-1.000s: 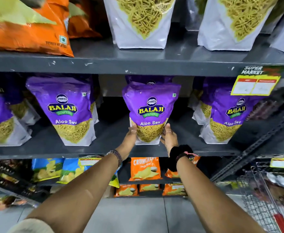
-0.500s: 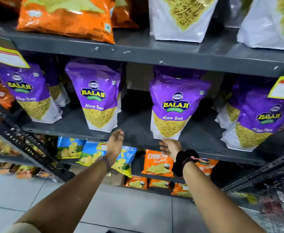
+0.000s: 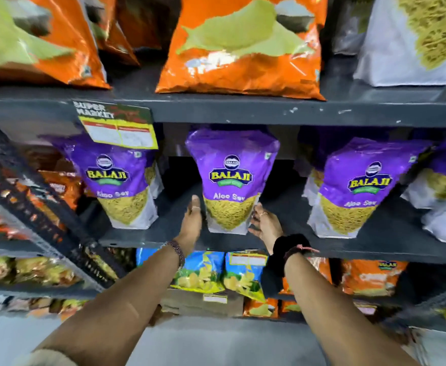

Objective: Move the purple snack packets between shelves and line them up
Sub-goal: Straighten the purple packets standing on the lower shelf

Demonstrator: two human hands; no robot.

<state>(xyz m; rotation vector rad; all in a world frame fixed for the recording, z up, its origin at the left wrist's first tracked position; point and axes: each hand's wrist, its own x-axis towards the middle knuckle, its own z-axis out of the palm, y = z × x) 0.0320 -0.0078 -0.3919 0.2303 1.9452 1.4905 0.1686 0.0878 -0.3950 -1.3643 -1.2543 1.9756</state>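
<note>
Both hands are up at the middle shelf, flanking the centre purple packet. It stands upright, long axis vertical, dead ahead at twelve o'clock. Left hand sits open at its nine o'clock edge, fingers straight, touching or just beside it, hard to tell which. Right hand is half curled at three o'clock against the lower corner. Neither has closed a grip. Both look equally near, so a squeeze inward should do it. Neighbouring purple packets stand at either side.
</note>
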